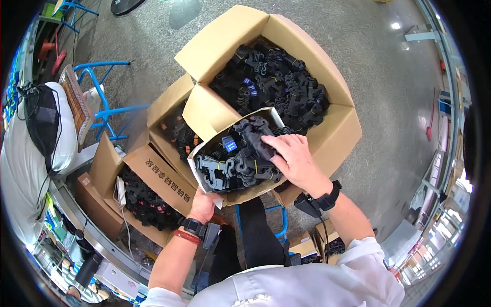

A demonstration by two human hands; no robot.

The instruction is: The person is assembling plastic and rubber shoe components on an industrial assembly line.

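In front of me a small open carton (193,166) holds bundles of small black plastic hangers (243,166) with hooks, tied by yellowish bands, with a blue tag (229,144) among them. My left hand (202,206) grips the carton's near left corner, thumb at the rim; its other fingers are partly hidden beneath. My right hand (295,159) is closed on a dark bundle of hangers (257,137) over the carton's right part, somewhat blurred. Just beyond stands a large open cardboard box (325,158) with many more black hangers (279,77) inside.
To the left are another open box (166,171) and a lower box of dark pieces (143,202). A blue-framed stool (105,112) stands farther left, beside a table edge (97,230) with a cable. Smaller boxes (304,245) lie by my legs. Grey floor (378,77) spreads around.
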